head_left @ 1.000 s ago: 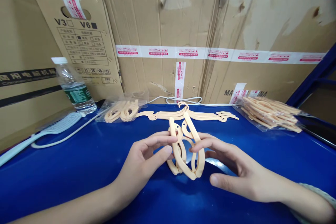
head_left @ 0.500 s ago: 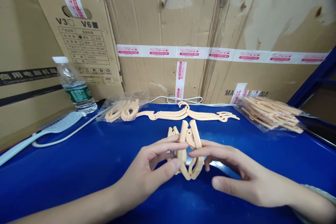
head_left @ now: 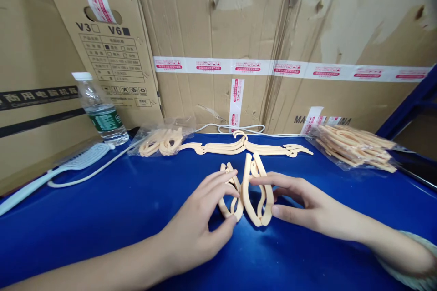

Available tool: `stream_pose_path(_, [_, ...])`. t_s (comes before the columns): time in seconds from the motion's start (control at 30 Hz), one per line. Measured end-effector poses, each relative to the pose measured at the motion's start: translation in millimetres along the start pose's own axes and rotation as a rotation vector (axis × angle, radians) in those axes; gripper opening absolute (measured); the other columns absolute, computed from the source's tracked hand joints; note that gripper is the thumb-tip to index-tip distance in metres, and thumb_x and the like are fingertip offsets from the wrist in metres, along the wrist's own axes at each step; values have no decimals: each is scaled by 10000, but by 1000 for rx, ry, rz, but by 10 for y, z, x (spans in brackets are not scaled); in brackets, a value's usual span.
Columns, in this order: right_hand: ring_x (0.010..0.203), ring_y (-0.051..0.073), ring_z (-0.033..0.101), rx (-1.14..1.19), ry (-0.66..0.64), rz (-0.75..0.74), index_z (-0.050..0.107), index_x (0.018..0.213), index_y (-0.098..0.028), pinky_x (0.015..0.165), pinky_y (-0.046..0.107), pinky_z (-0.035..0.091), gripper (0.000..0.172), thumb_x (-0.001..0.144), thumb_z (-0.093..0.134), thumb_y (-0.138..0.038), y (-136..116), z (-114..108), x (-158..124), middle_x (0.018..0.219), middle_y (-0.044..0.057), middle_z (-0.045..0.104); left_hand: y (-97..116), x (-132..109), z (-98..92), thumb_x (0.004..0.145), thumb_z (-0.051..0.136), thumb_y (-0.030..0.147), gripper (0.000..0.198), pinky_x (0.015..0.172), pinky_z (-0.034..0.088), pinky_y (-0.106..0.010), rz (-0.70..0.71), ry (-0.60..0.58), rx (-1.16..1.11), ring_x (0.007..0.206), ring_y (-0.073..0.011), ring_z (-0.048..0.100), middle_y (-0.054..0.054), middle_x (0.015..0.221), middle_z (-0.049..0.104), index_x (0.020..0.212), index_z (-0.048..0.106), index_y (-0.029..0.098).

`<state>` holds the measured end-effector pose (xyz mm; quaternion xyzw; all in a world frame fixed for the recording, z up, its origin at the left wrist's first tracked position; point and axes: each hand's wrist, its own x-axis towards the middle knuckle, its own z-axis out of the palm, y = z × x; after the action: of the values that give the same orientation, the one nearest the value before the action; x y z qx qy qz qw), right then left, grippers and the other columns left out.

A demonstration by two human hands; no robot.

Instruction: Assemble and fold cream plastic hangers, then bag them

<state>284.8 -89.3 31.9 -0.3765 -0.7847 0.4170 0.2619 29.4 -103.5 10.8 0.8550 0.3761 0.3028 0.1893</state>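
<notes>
Two folded cream plastic hangers stand side by side on the blue table. My left hand (head_left: 208, 209) has its fingers and thumb around the left folded hanger (head_left: 225, 209), partly covering it. With fingertips over its top and thumb at its lower right side, my right hand (head_left: 300, 200) grips the right folded hanger (head_left: 248, 195). Both folded pieces form narrow pointed loops, nearly touching each other. Just behind them, an unfolded cream hanger (head_left: 225, 148) lies flat with its hook toward the cardboard.
Clear bags of folded hangers lie at back left (head_left: 170, 141) and back right (head_left: 355, 145). A water bottle (head_left: 105, 120), a pale blue hairbrush (head_left: 82, 157) and a white cable (head_left: 95, 175) are at left. Cardboard (head_left: 211, 22) walls the back.
The folded hangers, overlapping before, now stand apart side by side. My right hand has moved the front one right, and its thumb now touches it.
</notes>
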Motion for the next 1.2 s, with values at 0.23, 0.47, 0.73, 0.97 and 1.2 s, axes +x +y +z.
stream_pose_path(0.23, [1087,243,562,-401,-23,19,578,1206,-250,958,402,468,386,844,635,-370,15,24,-10,1183,73,572,-20,-58,23,858,620,328,465,1109,369,-528,101,-154,191,1382,-289,361,-81,1458,472,1303,513,246])
stream_pose_path(0.47, [1068,266,552,-554,-106,21,532,1291,-259,919,417,474,543,827,631,-523,-23,37,-35,1150,87,557,-19,-70,24,881,595,303,376,1070,409,-523,128,-135,272,1338,-291,412,-56,1419,513,1251,550,253])
stream_pose_path(0.73, [1138,299,531,-625,-111,5,508,1328,-267,949,445,453,593,807,661,-503,-37,36,-29,1234,97,569,-26,-51,23,901,516,170,296,1043,444,-449,179,-83,240,1244,-243,486,-44,1288,607,1186,579,226])
stream_pose_path(0.97, [1080,258,539,-622,-27,-33,516,1268,-213,929,409,460,483,855,625,-438,-43,67,-13,1151,103,582,-52,-34,26,911,500,150,284,1026,459,-436,171,-52,252,1213,-236,502,-42,1269,627,1171,600,207])
stream_pose_path(1.2, [966,250,547,-656,-54,-36,565,1195,-199,844,412,478,385,880,590,-421,-4,68,5,1056,100,574,-47,-26,14,914,488,149,257,1003,469,-442,150,-41,265,1198,-247,522,-63,1241,636,1128,619,203])
